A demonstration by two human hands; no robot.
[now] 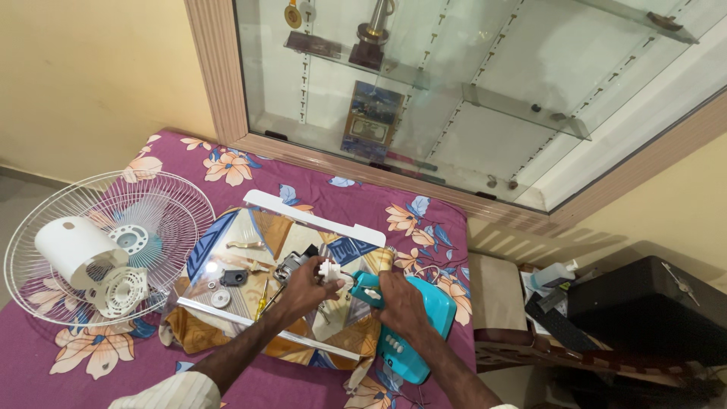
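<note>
My left hand pinches a small white plastic part against the neck of a turquoise fan base. My right hand wraps around that neck and steadies it. Both hands work over a clear plastic sheet spread on a patterned cloth. The fan motor lies just behind my left hand. Small loose pieces on the sheet include a black part, a washer and a yellow-handled screwdriver.
A white wire fan guard lies at the left with a white motor cover and a round vented piece on it. A purple floral cloth covers the table. A glass display cabinet stands behind; a black case sits right.
</note>
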